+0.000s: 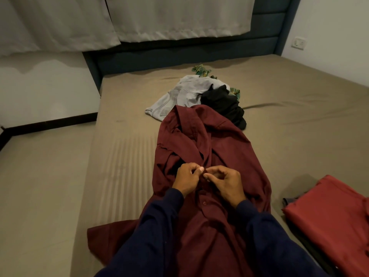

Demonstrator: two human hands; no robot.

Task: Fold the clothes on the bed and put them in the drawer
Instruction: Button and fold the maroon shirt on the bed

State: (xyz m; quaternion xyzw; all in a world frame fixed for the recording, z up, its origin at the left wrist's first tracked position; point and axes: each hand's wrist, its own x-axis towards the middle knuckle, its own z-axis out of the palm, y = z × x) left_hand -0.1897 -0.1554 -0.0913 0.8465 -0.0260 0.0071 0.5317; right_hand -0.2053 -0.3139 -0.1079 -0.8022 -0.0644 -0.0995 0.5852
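Both hands, left hand (187, 177) and right hand (225, 182), pinching maroon shirt (219, 148) placket, bare bed sheet (123, 156) at left, folded red garment (331, 212) near right edge

A bedroom in a home. Both hands' fingers (201, 170) work over a bed (299, 120); beyond them stand its padded headboard (179, 54) and curtains (159, 17), with a wall socket (298, 43) far right.

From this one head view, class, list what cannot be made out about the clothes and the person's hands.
- Green patterned cloth: mostly hidden beneath the pale grey denim garment and the black garment.
- Folded red cloth: cut off by the right edge.
- Maroon button-up shirt: lower part covered by dark blue sleeves.
- Button between left hand and right hand: hidden by fingertips.
- Drawer: not in view.
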